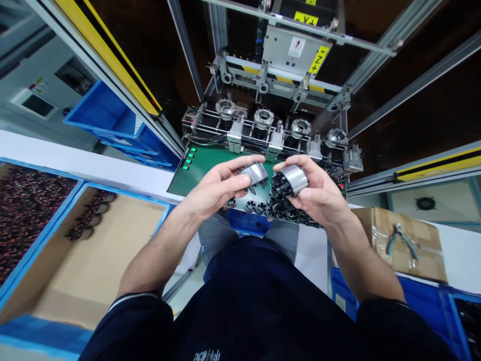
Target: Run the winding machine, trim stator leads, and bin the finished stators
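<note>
My left hand (pixel 214 188) is closed on a silver motor stator core (pixel 256 173), thumb on its near side, with dark prongs pointing down from its lower edge. A second stator core (pixel 295 179), also a silver ring with black plastic prongs, is in my right hand (pixel 319 193), tilted so that the prongs face left. The two cores are held apart, side by side, above the green work surface (pixel 210 163). Below and beside the right one lies a pile of black plastic parts (pixel 280 203), partly hidden by that hand.
Ahead stands a machine with several round metal fixtures (pixel 263 118) in a row. At left, a blue-edged bin (pixel 124 240) holds several wound stators (pixel 88 215). A carton (pixel 409 243) with pliers (pixel 401 243) on it sits at right. Yellow-marked posts (pixel 120 55) flank the machine.
</note>
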### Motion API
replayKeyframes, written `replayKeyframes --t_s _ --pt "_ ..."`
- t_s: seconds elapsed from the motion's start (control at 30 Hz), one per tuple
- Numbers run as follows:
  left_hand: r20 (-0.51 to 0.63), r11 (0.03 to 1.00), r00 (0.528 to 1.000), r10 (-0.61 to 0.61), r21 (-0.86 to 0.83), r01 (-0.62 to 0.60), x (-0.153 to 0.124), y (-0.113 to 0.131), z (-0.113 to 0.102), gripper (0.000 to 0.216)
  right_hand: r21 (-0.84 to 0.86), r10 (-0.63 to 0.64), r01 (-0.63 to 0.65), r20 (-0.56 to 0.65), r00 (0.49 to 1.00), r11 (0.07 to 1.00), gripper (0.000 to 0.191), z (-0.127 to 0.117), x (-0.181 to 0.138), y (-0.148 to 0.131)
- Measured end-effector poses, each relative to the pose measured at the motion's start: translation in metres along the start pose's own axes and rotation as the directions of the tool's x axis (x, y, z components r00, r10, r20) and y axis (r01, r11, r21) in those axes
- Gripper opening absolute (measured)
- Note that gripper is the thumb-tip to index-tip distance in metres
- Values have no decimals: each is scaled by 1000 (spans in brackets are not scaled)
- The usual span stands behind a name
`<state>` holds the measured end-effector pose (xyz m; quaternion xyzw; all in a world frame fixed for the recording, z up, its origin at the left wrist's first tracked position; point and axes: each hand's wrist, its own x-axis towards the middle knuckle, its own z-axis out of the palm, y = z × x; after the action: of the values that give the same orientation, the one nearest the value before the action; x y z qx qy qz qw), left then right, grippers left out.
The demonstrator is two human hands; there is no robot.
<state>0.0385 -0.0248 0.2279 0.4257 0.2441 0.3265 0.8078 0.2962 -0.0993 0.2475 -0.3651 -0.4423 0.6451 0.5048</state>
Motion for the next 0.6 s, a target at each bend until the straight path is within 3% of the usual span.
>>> replayKeyframes --t_s 0.17,0.4,0.6 --pt "14 998 1000 -23 -55 24 9 -6 4 57 -39 1 -3 -58 998 999 50 -2 -3 8" --pt "17 997 998 -67 -30 67 27 -10 -4 56 -20 110 -114 -152 982 993 62 -8 11 18" --pt "-46 994 998 -36 101 41 56 -14 -27 52 -212 -27 -25 -241 970 977 52 -24 44 26"
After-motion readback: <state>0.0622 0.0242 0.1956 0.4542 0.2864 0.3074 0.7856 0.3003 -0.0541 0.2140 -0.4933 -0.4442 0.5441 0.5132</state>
